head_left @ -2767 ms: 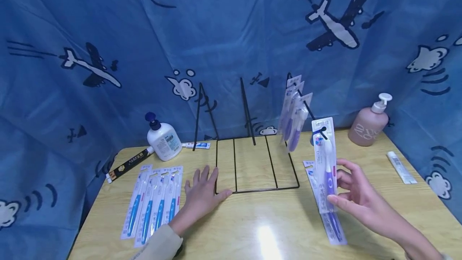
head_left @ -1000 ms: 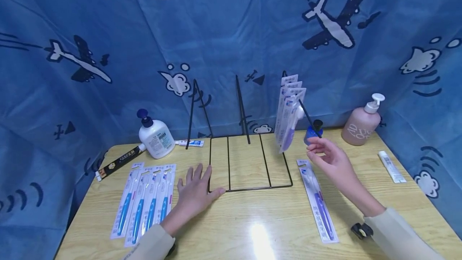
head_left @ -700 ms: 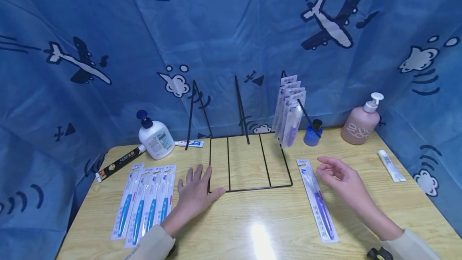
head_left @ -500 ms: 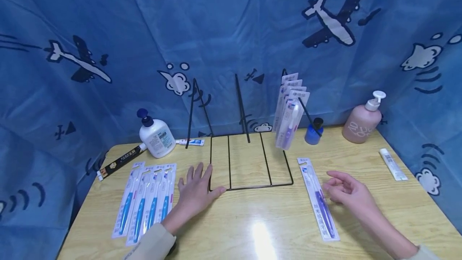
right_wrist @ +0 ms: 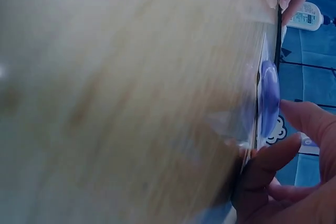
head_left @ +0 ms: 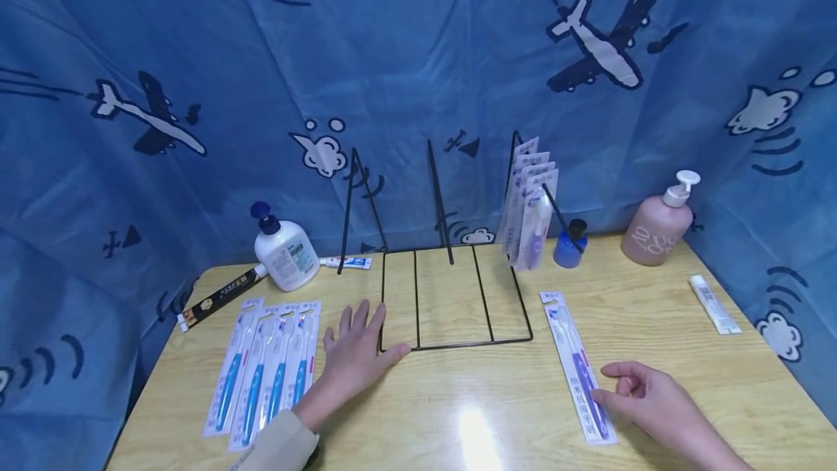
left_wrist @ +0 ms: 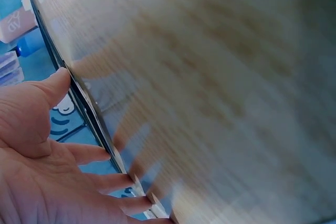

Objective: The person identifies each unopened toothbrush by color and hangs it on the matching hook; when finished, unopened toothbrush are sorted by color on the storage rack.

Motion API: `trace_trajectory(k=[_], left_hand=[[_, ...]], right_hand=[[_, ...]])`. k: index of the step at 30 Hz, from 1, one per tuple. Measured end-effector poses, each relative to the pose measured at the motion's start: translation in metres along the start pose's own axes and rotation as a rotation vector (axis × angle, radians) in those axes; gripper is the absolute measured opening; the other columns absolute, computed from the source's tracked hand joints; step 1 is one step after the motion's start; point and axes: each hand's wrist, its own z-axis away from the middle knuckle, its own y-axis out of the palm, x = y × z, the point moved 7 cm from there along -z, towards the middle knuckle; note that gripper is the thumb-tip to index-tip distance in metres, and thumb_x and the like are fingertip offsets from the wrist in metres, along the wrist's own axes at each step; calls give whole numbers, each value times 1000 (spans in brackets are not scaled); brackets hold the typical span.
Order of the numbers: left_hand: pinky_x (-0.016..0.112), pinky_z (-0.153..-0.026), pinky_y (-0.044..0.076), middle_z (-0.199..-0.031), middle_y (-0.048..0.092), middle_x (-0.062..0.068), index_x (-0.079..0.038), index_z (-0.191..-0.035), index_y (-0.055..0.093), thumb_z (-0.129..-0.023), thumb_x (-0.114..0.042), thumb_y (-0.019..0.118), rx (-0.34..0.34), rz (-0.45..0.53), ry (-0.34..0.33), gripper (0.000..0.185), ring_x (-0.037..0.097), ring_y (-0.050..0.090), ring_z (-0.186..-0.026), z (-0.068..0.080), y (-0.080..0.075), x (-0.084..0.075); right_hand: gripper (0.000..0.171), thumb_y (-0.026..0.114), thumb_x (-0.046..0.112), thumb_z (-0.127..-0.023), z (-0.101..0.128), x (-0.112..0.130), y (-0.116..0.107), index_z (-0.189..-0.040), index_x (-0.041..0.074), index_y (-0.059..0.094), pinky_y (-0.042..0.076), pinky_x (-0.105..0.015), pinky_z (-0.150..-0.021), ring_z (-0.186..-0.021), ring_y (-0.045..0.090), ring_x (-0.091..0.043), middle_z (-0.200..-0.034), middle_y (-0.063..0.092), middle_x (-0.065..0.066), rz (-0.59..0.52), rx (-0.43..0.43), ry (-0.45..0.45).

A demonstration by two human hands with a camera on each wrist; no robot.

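A packaged purple toothbrush (head_left: 581,373) lies flat on the table at the right. My right hand (head_left: 660,409) is beside its lower right edge, thumb tip at the pack and index finger apart from the thumb. The right wrist view shows the thumb right at the purple handle (right_wrist: 270,98), the index finger low by the tabletop. My left hand (head_left: 356,362) rests with spread fingers at the front left corner of a black wire rack (head_left: 458,345); its thumb lies on the front wire. Several packaged purple toothbrushes (head_left: 532,220) hang on the rack's right hook.
Several packaged blue toothbrushes (head_left: 264,376) lie left of my left hand. Behind them are a white pump bottle (head_left: 286,256), a black toothpaste tube (head_left: 222,298) and a small tube (head_left: 349,262). At right stand a blue bottle (head_left: 567,251) and pink pump bottle (head_left: 656,231), with a white tube (head_left: 715,304).
A purple toothbrush pack held by my right hand went onto the right hook and was let go. The right hand then came down to the pack on the table. The left hand stayed.
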Motion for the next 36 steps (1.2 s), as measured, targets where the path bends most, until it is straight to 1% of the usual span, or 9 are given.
trace_trajectory(k=[6, 13, 18, 22, 27, 29, 32, 34, 36], left_hand=[[87, -114, 18, -172, 32, 28, -6, -167, 44, -102, -62, 69, 7, 4, -2, 90, 58, 23, -157, 0, 1, -1], [88, -114, 17, -172, 31, 29, -5, -167, 43, -102, -61, 69, 16, 12, -6, 89, 59, 22, -157, 0, -2, -1], [87, -114, 16, -173, 30, 29, -6, -167, 43, -103, -62, 68, 24, 15, -8, 89, 58, 21, -157, 0, -1, -1], [87, -115, 16, -173, 30, 28, -6, -168, 42, -103, -63, 67, 30, 12, -8, 90, 58, 21, -158, -1, 1, -1], [87, -114, 17, -173, 30, 29, -6, -167, 42, -102, -64, 67, 24, 10, -4, 90, 58, 21, -158, -1, 0, 0], [87, -114, 17, -173, 30, 29, -6, -167, 42, -102, -63, 67, 24, 11, -6, 90, 58, 21, -158, -1, 1, 0], [87, -114, 17, -172, 30, 29, -6, -167, 43, -102, -62, 68, 23, 14, -9, 90, 58, 21, -158, -1, 1, 0], [87, -114, 17, -172, 30, 29, -6, -167, 43, -102, -62, 69, 24, 17, -10, 90, 58, 21, -158, -1, 0, 0], [87, -114, 16, -172, 30, 29, -6, -167, 43, -102, -62, 69, 24, 22, -9, 89, 58, 21, -158, -1, 1, -1]], right_hand=[[29, 81, 26, -99, 4, 3, 2, -110, -1, 76, 42, -25, -62, -71, 52, -11, -81, 59, 2, 42, 20, -17], [44, 88, 34, -93, 3, 16, 5, -115, -2, 74, 42, -28, -63, -72, 54, -16, -81, 62, 2, 165, -36, -60], [35, 87, 33, -92, 2, 17, 11, -107, 4, 75, 41, -28, -60, -69, 52, -16, -78, 58, 0, 118, 9, -38], [31, 86, 28, -93, 3, 17, 11, -105, 3, 71, 45, -26, -62, -73, 55, -16, -83, 59, -1, 53, 71, -47], [29, 82, 16, -95, 6, 20, 12, -107, -1, 62, 51, -27, -68, -81, 60, -18, -92, 62, -6, -60, 210, -149], [33, 79, 10, -97, 8, 20, 16, -119, -6, 60, 51, -27, -70, -85, 62, -20, -99, 65, -8, -145, 323, -184], [52, 73, 5, -102, 11, 21, 24, -145, -14, 48, 51, -28, -76, -96, 63, -23, -114, 67, -13, -294, 518, -198], [64, 68, 3, -106, 14, 20, 28, -159, -12, 35, 50, -29, -80, -102, 62, -26, -123, 65, -15, -374, 626, -190], [69, 65, 3, -107, 16, 21, 31, -164, -10, 28, 51, -29, -84, -108, 61, -27, -130, 62, -18, -418, 685, -195]])
